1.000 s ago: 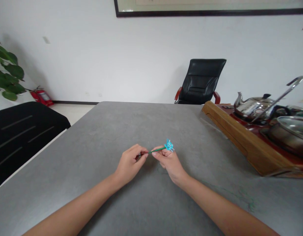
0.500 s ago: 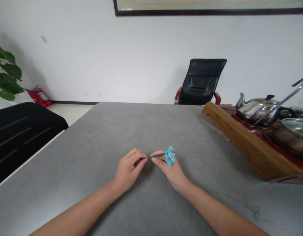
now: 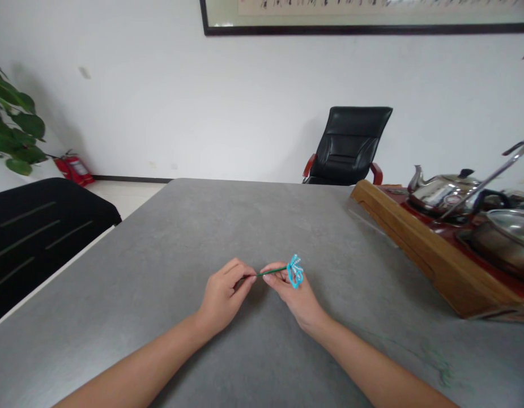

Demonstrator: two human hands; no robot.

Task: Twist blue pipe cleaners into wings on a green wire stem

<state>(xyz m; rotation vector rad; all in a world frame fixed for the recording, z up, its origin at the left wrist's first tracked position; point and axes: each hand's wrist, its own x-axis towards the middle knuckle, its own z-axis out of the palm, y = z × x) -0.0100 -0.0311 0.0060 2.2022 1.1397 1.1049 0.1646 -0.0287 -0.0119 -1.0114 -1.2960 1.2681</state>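
A small blue beaded flower (image 3: 294,271) on a thin green stem (image 3: 273,271) is held above the grey table (image 3: 228,215). My left hand (image 3: 226,292) pinches the stem's far end between thumb and fingers. My right hand (image 3: 293,294) pinches the same stem nearer the flower, which sits over its knuckles at the right. The two sets of fingertips are a small gap apart. Fingers cover parts of the stem.
A wooden tea tray (image 3: 418,249) with a metal kettle (image 3: 446,192) and a glass-lidded pot (image 3: 503,238) stands at the right. Green thread (image 3: 442,365) lies at the lower right. Beyond the table is a black chair (image 3: 349,144); another black seat (image 3: 45,226) is at the left.
The whole view has shifted slightly downward. Both hands keep their pinch on the stem, with almost no visible movement.
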